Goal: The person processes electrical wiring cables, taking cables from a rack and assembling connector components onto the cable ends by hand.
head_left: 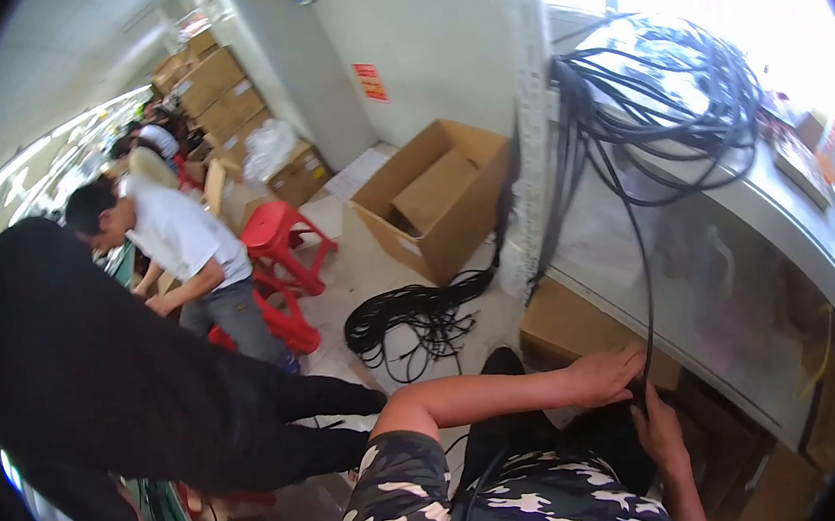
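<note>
A black cable (645,279) hangs from a large coil of cables (685,114) on the ledge by the window and runs down to my hands. My left hand (608,378) reaches across my body, its fingers closed around the cable. Just below it, my right hand (662,430) also grips the cable, thumb and fingers pressed together. The cable's part between my palms is hidden. Another length of black cable (475,496) lies over my camouflage shirt.
A bundle of black cables (408,322) lies on the floor near an open cardboard box (436,193). Cardboard boxes (569,321) stand under the ledge (704,208). To the left are a person in black (95,352), a person in white (184,238) and red stools (279,234).
</note>
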Demonstrator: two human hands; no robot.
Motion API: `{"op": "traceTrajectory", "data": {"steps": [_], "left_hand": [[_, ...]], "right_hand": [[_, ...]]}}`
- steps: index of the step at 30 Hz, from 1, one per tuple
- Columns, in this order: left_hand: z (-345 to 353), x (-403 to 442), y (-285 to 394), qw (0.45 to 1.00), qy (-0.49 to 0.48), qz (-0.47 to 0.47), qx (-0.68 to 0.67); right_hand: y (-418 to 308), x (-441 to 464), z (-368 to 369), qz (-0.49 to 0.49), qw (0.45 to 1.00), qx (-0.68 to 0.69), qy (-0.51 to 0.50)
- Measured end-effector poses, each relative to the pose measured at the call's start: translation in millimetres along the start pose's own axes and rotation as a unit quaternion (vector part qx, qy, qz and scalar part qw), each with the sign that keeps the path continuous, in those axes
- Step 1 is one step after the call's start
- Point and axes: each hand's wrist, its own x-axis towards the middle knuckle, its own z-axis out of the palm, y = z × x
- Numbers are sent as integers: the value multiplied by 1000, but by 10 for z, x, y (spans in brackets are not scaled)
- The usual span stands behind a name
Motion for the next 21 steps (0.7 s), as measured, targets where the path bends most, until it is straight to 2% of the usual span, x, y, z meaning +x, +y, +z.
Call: {"op": "traceTrajectory", "data": {"steps": [1,2,3,5,7,8,9,10,11,12,13,15,17,19,21], "left_hand": [[-35,-8,-30,1000,7,-14,14],[-75,-19,-58,988,-126,-76,48],[-108,-47,-64,953,-258,-138,74],[-111,-195,107,991,-57,71,98],[-85,-117,417,982,74,173,-28],[-19,-158,407,983,73,169,-25],[55,-202,367,990,-1,142,12],[109,-225,306,990,-73,114,49],[138,-227,188,976,-203,52,64],[122,-253,67,976,-201,50,68],[91,-298,-45,973,-222,29,58],[51,-389,-235,969,-244,3,47],[29,-463,-375,964,-253,-48,61],[54,-429,-321,969,-240,-46,48],[118,-358,-213,973,-224,-41,34]], "right_hand": [[-21,5,-53,-15,1000,-16,-9],[-8,-20,-75,-32,999,-13,-15],[44,-81,-79,-32,998,-44,-22],[257,-158,41,-39,996,-70,-29],[313,-176,153,-106,994,-35,-15],[178,-141,159,-29,993,-50,-99],[188,-131,232,-33,993,-48,-101],[235,-123,329,-79,994,-29,-76],[258,-110,381,-126,991,-11,-52],[54,-105,266,-44,993,-26,-104],[84,-150,214,-49,993,-25,-105],[257,-291,200,-84,996,-6,-13],[406,-294,203,-69,997,-1,21],[347,-218,185,-56,997,4,58],[258,-85,153,-106,988,47,100]]}}
